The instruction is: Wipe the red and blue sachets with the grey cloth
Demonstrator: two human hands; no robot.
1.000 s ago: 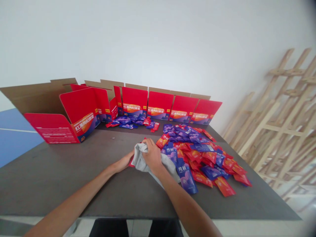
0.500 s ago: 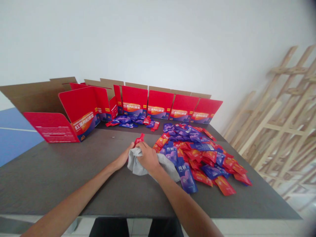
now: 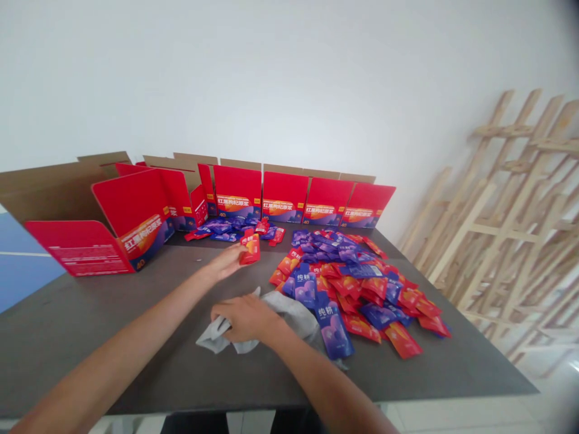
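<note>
Between the fingers of my left hand point(image 3: 228, 260) is a red and orange pouch point(image 3: 251, 249), held upright just above the table. My right hand point(image 3: 246, 316) is closed on a grey-white cloth point(image 3: 292, 310), nearer the table's front edge; the cloth spreads out on both sides of the fingers. Right of the cloth, a large blue pouch point(image 3: 333, 330) lies at the near edge of a heap of red and purple pouches point(image 3: 357, 283). A smaller group of mostly purple pouches point(image 3: 224, 227) lies beyond my left hand.
Red cartons with raised flaps point(image 3: 237, 191) stand in a row along the back of the dark table point(image 3: 136, 337). A larger open carton point(image 3: 81, 247) stands at the left. Wooden frames point(image 3: 488, 229) lean by the wall at the right.
My left hand has moved up and away from the cloth with the red pouch. My right hand has moved down and left, dragging the cloth. The view has shifted slightly.
</note>
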